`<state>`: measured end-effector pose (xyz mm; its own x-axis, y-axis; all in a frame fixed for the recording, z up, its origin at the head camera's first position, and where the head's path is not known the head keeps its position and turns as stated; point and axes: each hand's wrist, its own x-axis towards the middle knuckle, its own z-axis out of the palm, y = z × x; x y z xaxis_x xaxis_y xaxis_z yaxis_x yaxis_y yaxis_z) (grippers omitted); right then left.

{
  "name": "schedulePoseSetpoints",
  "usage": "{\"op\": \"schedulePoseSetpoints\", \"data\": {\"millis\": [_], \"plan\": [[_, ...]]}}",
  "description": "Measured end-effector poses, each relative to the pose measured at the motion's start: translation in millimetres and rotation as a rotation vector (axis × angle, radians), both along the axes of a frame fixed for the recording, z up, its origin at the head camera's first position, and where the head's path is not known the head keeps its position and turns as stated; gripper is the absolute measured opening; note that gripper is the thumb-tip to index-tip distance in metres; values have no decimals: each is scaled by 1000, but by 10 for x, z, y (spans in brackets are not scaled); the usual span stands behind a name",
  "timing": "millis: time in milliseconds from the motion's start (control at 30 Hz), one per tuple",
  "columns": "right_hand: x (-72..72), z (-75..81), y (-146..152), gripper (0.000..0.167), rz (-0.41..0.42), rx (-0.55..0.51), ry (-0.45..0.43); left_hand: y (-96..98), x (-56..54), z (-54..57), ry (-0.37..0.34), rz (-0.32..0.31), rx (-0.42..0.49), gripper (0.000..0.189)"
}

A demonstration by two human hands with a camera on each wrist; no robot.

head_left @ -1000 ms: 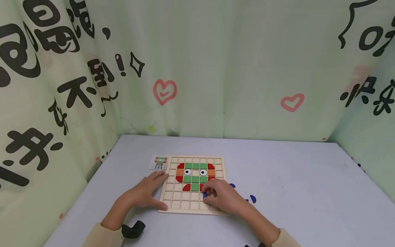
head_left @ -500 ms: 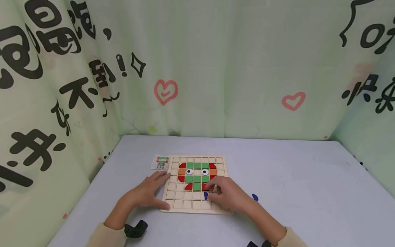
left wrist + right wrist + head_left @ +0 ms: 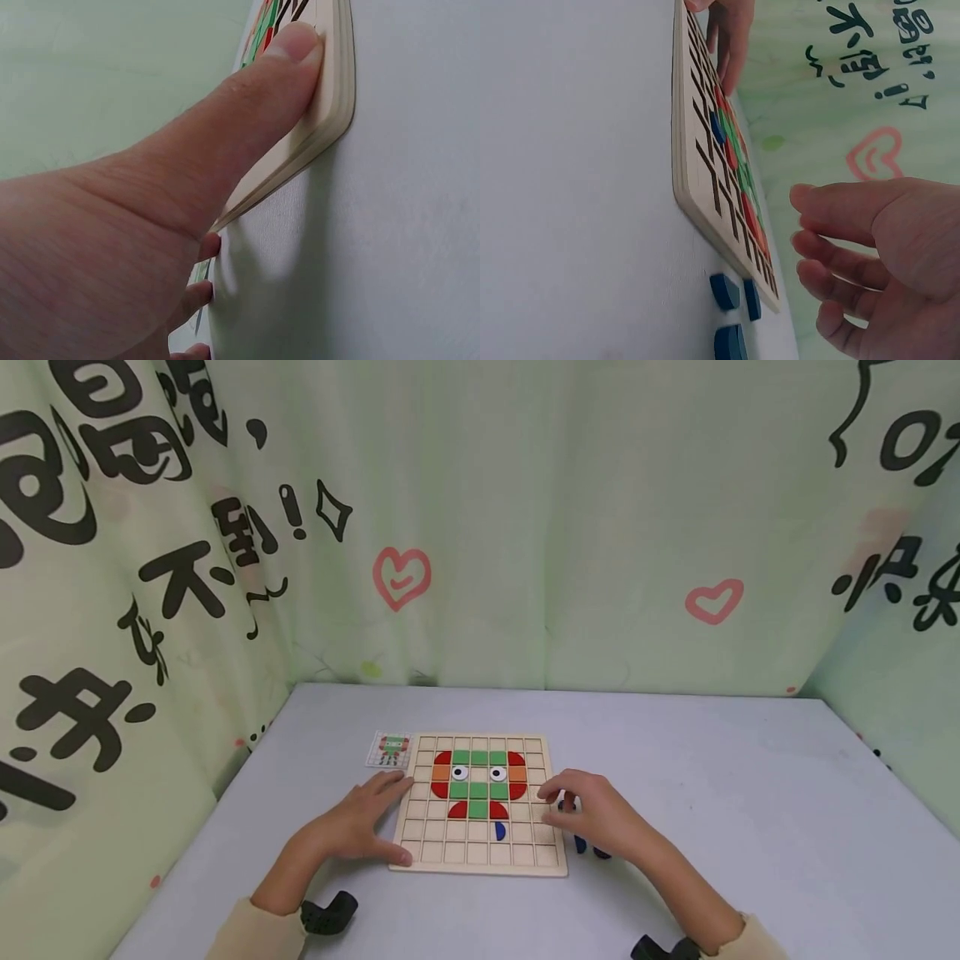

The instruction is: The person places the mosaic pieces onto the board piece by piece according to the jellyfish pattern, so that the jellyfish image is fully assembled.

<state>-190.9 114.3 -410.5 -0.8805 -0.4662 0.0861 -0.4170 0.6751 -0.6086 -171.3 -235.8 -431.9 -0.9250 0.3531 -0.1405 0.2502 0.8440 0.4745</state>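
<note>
A wooden grid board (image 3: 457,853) lies on the table, with red, green and orange pieces and two eye pieces set in its cells. One blue rounded piece (image 3: 500,832) sits in a cell below the red ones. My left hand (image 3: 352,824) rests along the board's left side, its thumb (image 3: 259,97) pressed on the front corner. Over the right edge hovers my right hand (image 3: 596,814), fingers loosely bent, thumb and fingertips apart, nothing between them. Under and beside it lie loose blue pieces (image 3: 724,291), partly hidden in the head view.
A small picture card (image 3: 389,749) with a figure in similar colours lies at the board's far left corner. The white table (image 3: 712,793) extends to the right. A printed curtain (image 3: 480,527) hangs behind it. Black wrist devices (image 3: 330,914) sit by the sleeves.
My right hand has let go of the blue piece, which stays on the board, and has moved right, past the board's edge. The left hand keeps its place.
</note>
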Motion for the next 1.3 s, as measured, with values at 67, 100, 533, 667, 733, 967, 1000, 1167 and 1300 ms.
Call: {"op": "schedulePoseSetpoints", "data": {"millis": [67,100,533,667,733,967,1000,1167,1300], "plan": [[10,19,78,23,-26,20,2,-5,-2,5,-1,-3,1,106],[16,29,118,23,-38,29,3,-6,-2,7,-1,-5,3,106],[71,40,730,26,-15,70,51,-10,7,15,-5,-7,9,106],[54,35,857,30,30,94,-15,-7,12,31,-3,3,1,106],[42,21,900,31,45,109,-50,-2,14,41,-7,4,4,106],[-5,-60,979,27,67,105,-90,13,16,28,-11,2,12,106],[-12,-70,981,27,69,99,-88,11,12,19,-11,3,12,106],[-38,-111,988,28,85,61,-84,3,4,7,-14,8,8,107],[-58,-173,1012,29,104,30,-72,-4,1,3,-14,7,2,107]]}}
